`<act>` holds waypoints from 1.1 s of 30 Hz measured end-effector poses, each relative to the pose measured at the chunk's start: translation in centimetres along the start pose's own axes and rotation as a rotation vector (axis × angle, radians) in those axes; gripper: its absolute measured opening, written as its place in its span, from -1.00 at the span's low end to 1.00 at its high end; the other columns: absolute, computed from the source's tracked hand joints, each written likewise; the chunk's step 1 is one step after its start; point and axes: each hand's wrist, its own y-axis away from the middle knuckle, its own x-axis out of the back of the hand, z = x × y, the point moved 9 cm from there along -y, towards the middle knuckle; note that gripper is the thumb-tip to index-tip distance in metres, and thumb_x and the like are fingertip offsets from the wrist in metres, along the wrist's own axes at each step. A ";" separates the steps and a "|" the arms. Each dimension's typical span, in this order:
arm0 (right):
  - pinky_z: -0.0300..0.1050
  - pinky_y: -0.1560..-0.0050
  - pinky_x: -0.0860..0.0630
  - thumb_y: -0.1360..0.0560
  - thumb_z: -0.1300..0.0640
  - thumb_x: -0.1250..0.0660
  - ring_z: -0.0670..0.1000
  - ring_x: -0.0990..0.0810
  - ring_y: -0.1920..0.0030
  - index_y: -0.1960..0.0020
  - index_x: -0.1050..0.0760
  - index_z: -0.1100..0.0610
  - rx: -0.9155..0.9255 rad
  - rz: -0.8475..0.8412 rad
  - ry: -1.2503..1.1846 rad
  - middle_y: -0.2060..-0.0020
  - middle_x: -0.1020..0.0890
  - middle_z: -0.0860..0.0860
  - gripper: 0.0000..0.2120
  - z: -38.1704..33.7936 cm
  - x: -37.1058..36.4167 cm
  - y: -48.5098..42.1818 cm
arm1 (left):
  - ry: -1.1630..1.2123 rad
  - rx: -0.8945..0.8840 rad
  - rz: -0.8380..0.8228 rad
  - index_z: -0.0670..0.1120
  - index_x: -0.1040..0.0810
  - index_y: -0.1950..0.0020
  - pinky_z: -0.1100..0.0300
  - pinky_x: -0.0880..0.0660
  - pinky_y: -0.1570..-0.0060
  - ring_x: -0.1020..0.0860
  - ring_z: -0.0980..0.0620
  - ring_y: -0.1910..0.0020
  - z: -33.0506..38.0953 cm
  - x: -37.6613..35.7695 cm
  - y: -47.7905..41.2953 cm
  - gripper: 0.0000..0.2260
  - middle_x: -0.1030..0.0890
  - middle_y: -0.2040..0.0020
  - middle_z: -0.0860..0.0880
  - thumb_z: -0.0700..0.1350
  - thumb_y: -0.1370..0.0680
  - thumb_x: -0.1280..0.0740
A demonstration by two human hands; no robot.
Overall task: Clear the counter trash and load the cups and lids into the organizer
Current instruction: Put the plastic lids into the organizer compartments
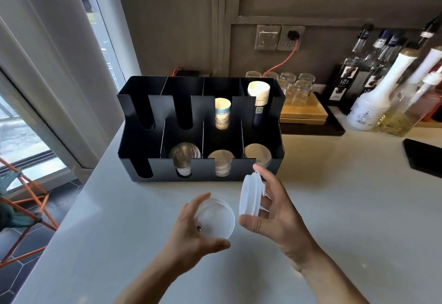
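Observation:
A black organizer (143,143) stands on the white counter (334,208). Its back row holds a pale illustrated paper cup stack (222,114) and a dark-based paper cup stack (259,98). Its front row holds clear dome lids (184,157) and two stacks of pale flat lids (221,162) (258,155); the far left slots look empty. In front of the organizer my left hand (191,229) grips a clear round lid (215,217) by its rim. My right hand (275,212) holds a small stack of translucent white lids (248,196) on edge between thumb and fingers.
Upturned glasses (296,88) sit on a gold tray (303,112) behind the organizer. Syrup and liquor bottles (382,88) crowd the back right. A black flat object (423,157) lies at the right edge. An orange cable (282,62) runs from the wall socket. The counter's left edge drops to the floor.

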 end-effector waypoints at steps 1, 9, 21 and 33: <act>-0.04 -0.30 -0.50 -0.20 -0.09 -0.65 -0.06 -0.51 -0.32 -0.45 -0.25 -0.37 0.012 -0.006 0.025 -0.37 -0.42 -0.14 -0.06 -0.2 -0.2 -0.2 | 0.002 0.004 -0.014 0.17 -0.34 -0.47 0.24 -0.47 -0.21 -0.48 0.08 -0.29 0.0 -0.2 -0.1 -0.05 -0.47 -0.35 0.07 -0.06 -0.18 -0.72; -0.37 -0.23 -0.36 -0.18 -0.35 -0.58 -0.30 -0.33 -0.32 -0.49 -0.16 -0.39 0.077 -0.151 0.538 -0.30 -0.30 -0.35 -0.01 -0.9 -1.5 -1.5 | 0.121 -0.004 -0.094 0.24 -0.37 -0.43 -0.07 -0.58 -0.20 -0.52 0.12 -0.30 2.3 -0.6 -1.0 -0.03 -0.55 -0.33 0.15 0.08 -0.09 -0.71; -0.26 -0.22 -0.42 -0.14 -0.43 -0.52 -0.34 -0.32 -0.25 -0.54 -0.12 -0.25 0.162 -0.203 0.758 -0.30 -0.21 -0.39 0.08 -1.0 -2.9 -1.9 | 0.756 0.099 -0.391 0.06 -0.38 -0.51 -0.03 -0.54 0.06 -0.56 -0.18 -0.19 2.1 -3.2 -0.5 -0.33 -0.52 -0.37 -0.19 -0.21 -0.40 -0.35; -0.37 -0.09 -0.52 -0.14 -0.39 -0.58 -0.25 -0.44 -0.30 -0.44 -0.11 -0.43 -0.041 -0.021 0.315 -0.36 -0.38 -0.36 0.00 2.0 -0.9 -1.7 | 0.788 0.151 -0.046 0.07 -0.63 -0.24 -0.06 -0.63 0.12 -0.68 -0.17 -0.08 1.7 -2.1 -2.8 -0.50 -0.68 -0.12 -0.06 -0.31 -0.36 -0.37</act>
